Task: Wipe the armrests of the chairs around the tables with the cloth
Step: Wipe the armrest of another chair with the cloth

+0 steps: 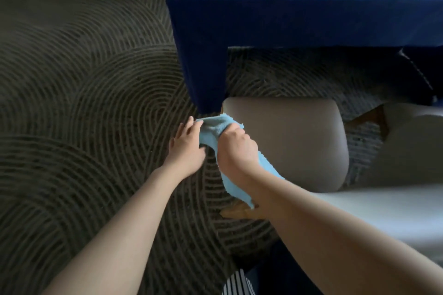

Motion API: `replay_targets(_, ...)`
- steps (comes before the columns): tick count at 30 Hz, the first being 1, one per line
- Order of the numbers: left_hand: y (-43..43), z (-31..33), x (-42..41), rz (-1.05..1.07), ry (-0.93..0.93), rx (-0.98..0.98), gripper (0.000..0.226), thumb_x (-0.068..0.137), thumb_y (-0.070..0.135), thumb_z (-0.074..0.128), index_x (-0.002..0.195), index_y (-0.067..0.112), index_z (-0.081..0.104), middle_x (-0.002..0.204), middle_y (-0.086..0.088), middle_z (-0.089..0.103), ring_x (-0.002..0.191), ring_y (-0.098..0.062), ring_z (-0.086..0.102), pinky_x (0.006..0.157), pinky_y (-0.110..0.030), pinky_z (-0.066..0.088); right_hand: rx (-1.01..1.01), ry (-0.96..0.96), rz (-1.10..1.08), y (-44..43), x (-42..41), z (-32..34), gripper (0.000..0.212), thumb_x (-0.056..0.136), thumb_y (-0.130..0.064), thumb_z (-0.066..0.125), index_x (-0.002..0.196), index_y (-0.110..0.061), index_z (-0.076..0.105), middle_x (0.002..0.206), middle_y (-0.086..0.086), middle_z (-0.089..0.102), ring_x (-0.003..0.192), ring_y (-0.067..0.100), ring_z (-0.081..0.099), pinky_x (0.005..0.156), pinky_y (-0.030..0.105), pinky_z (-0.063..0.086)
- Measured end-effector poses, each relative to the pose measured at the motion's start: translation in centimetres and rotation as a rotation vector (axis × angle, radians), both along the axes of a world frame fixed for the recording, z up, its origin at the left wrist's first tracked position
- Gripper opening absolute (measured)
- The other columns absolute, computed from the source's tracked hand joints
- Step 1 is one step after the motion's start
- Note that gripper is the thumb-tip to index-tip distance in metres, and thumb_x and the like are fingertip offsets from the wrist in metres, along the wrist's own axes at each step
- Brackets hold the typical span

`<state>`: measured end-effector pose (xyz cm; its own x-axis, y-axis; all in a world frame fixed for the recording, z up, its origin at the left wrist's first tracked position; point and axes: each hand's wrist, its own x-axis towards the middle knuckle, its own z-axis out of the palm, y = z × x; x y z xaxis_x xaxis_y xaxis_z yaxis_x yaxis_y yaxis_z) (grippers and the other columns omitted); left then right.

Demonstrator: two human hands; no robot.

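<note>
Nearest you, the cloth (231, 187) trails limp over the wooden armrest (234, 211) of the chair (287, 141). Judge it light, soft and floppy, likely to bunch or skate on smooth wood unless you press it flat. Your right hand (233, 148) has its fingers curled tight round the cloth's gathered middle, the surest place to hold it, while your left hand (185, 148) lies with fairly straight fingers touching its far end, though you cannot tell if the thumb pinches. Beyond stands the blue-draped table (299, 7).
</note>
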<state>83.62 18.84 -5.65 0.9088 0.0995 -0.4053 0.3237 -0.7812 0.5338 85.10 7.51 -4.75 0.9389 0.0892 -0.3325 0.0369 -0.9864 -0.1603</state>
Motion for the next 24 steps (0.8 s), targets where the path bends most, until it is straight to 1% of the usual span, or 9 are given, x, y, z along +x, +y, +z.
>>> replay_targets(3,-0.3,-0.1,-1.1,0.047,-0.017,-0.06,0.07,0.09,0.002,0.045,0.151,0.02,0.015,0.16,0.001,0.0,0.146,-0.018,0.003,0.118,-0.044,0.013,0.027,0.019,-0.016,0.3,0.7,0.2,0.044,0.088,-0.009,0.058,0.126,0.002,0.039,0.12,0.013,0.057,0.108,0.028,0.058,0.083,0.03,0.043)
replay_targets(6,-0.7,0.3,-2.1,0.046,-0.057,-0.09,0.068,0.092,0.005,0.046,0.151,0.02,0.016,0.16,0.002,0.002,0.146,-0.016,0.004,0.118,-0.042,0.014,0.051,0.012,-0.009,0.1,1.1,0.4,0.044,0.09,-0.01,0.054,0.13,0.001,0.037,0.122,0.012,0.056,0.111,0.027,0.057,0.077,0.028,0.037)
replay_targets(9,-1.5,1.3,-3.5,-0.014,-0.091,-0.12,0.068,0.093,0.005,0.047,0.151,0.021,0.014,0.16,0.003,0.002,0.146,-0.015,0.005,0.118,-0.04,0.013,0.026,-0.004,0.032,-0.2,0.6,0.4,0.058,0.092,-0.012,0.052,0.14,0.003,0.023,0.126,0.016,0.051,0.113,0.03,0.055,0.08,0.031,0.04)
replay_targets(12,-2.9,2.5,-5.0,-0.065,-0.078,-0.168,0.068,0.096,0.009,0.047,0.152,0.019,0.01,0.16,0.003,0.001,0.146,-0.014,0.004,0.118,-0.034,0.013,-0.075,0.002,0.116,-0.3,0.0,0.2,0.073,0.092,-0.014,0.053,0.147,0.001,0.007,0.134,0.022,0.043,0.115,0.035,0.052,0.086,0.038,0.045)
replay_targets(14,-3.8,3.2,-6.0,-0.073,-0.054,-0.161,0.07,0.097,0.01,0.047,0.152,0.018,0.006,0.159,0.004,-0.001,0.146,-0.014,0.004,0.117,-0.033,0.014,-0.1,0.004,0.158,-0.8,-0.8,0.4,0.078,0.092,-0.013,0.054,0.148,-0.002,0.001,0.137,0.024,0.038,0.116,0.038,0.051,0.087,0.041,0.046)
replay_targets(17,-4.9,3.9,-7.3,-0.058,-0.034,-0.138,0.072,0.096,0.009,0.047,0.152,0.02,0.003,0.159,0.007,-0.004,0.146,-0.013,0.004,0.116,-0.032,0.012,-0.061,-0.03,0.205,-2.2,-2.3,1.3,0.08,0.088,-0.008,0.055,0.149,-0.006,0.003,0.134,0.022,0.039,0.11,0.037,0.052,0.08,0.039,0.045)
replay_targets(18,-5.2,4.2,-7.8,-0.054,-0.03,-0.131,0.072,0.096,0.008,0.047,0.152,0.02,0.003,0.159,0.007,-0.004,0.146,-0.013,0.004,0.116,-0.031,0.012,-0.048,-0.035,0.226,-2.8,-2.8,1.6,0.081,0.088,-0.007,0.055,0.149,-0.007,0.002,0.136,0.022,0.037,0.11,0.037,0.052,0.079,0.038,0.044)
replay_targets(21,-6.1,4.4,-9.4,-0.061,0.005,-0.102,0.075,0.095,0.006,0.047,0.152,0.02,0.001,0.159,0.006,-0.003,0.146,-0.014,0.004,0.118,-0.033,0.013,-0.018,-0.014,0.279,-4.3,-4.3,2.3,0.087,0.088,-0.005,0.056,0.151,-0.012,-0.005,0.151,0.021,0.02,0.121,0.039,0.045,0.09,0.041,0.043)
replay_targets(24,-7.9,4.9,-10.5,-0.069,0.012,-0.059,0.078,0.094,0.005,0.047,0.152,0.022,-0.004,0.159,0.009,-0.006,0.146,-0.016,-0.001,0.119,-0.037,0.011,-0.019,-0.068,0.34,-6.1,-5.9,2.8,0.092,0.087,-0.008,0.06,0.151,-0.013,-0.008,0.155,0.019,0.013,0.121,0.035,0.045,0.09,0.039,0.046)
